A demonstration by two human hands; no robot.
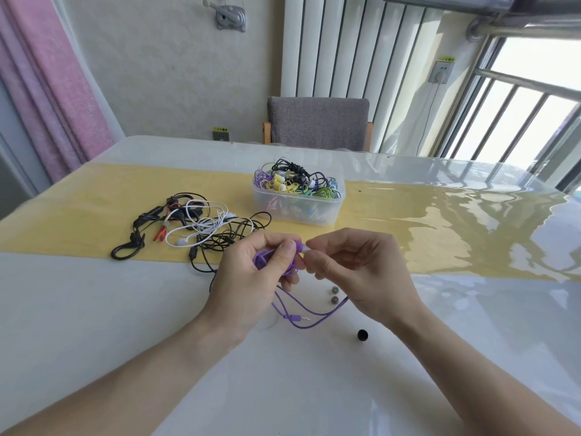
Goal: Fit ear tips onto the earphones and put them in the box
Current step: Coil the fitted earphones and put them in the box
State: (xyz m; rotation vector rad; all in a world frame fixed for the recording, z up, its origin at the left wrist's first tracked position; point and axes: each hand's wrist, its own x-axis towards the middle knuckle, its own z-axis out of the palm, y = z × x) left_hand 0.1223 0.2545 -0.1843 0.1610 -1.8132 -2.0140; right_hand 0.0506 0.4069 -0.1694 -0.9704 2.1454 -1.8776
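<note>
My left hand (257, 272) grips a purple earphone (298, 247) with its bundled purple cable; the cable and its plug (297, 317) hang down onto the table. My right hand (355, 265) pinches a pale ear tip (307, 249) right at the earbud's nozzle. Two grey ear tips (334, 294) and one black ear tip (362, 335) lie on the white table below my right hand. A clear plastic box (298, 209) holding several coloured earphones stands beyond my hands on the yellow runner.
A tangle of black, white and red earphones (195, 228) lies left of the box on the yellow runner (440, 221). A grey chair (317, 124) stands at the table's far edge. The glossy table (94, 309) extends on both sides.
</note>
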